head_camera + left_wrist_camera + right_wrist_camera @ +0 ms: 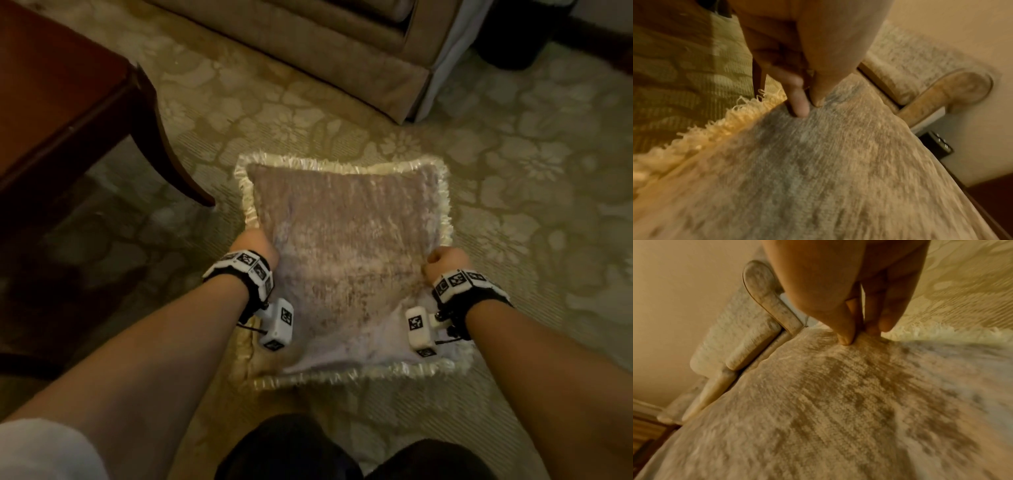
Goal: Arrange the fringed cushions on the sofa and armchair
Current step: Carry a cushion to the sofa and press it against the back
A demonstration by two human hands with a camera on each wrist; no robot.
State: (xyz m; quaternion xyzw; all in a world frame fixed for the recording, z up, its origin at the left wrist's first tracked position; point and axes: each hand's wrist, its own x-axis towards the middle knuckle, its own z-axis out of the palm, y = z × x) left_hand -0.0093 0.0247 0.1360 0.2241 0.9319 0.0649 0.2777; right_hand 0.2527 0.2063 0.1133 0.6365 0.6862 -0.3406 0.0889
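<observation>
A square mauve velvet cushion (346, 246) with a cream fringe is held flat above the carpet in front of me. My left hand (255, 245) grips its left edge, fingers curled into the fabric (799, 104). My right hand (445, 262) grips the right edge, thumb and fingers pinching the cloth (849, 335). The cushion (818, 162) fills most of both wrist views (838, 402). A beige armchair (342, 58) stands just beyond the cushion; its rolled arm (953, 91) shows in the wrist views (764, 293).
A dark wooden table (68, 113) with a curved leg stands at the left. Floral patterned carpet (513, 171) covers the floor. A dark object (510, 44) sits to the right of the armchair. My knees (308, 448) are at the bottom edge.
</observation>
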